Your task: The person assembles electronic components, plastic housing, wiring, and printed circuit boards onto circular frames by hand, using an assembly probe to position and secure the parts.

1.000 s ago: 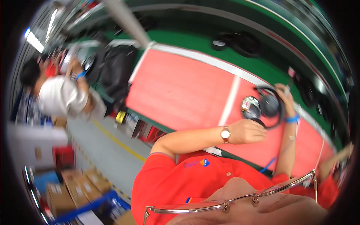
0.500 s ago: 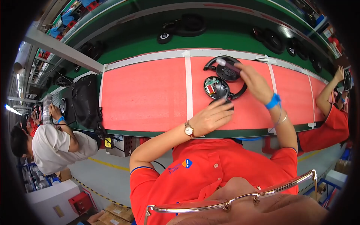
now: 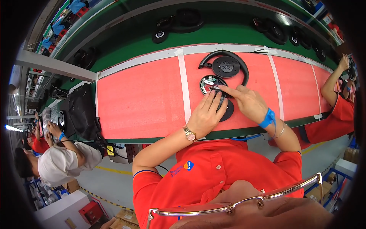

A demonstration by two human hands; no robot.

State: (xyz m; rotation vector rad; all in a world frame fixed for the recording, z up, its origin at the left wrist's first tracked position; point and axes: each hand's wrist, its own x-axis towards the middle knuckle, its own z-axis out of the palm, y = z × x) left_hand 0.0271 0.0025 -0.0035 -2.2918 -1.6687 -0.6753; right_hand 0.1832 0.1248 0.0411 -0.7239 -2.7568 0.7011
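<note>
On the pink mat lies a black headphone with a curved headband. Its far ear cup shows a perforated round face. Nearer, an opened ear cup reveals a green circuit board and a red part. My right hand grips a short dark purple stick with a whitish end, held over the opened cup. My left hand rests with fingers stretched out on the near edge of that cup. Partly under its fingers sits a black round piece.
Beyond the mat, a green belt carries more black headphones. A black bag lies at the left. A co-worker in a white shirt is at the left, and one in red at the right.
My right hand has come down and toward me, bringing the stick to the opened cup. My left hand has shifted slightly onto that cup's edge.
</note>
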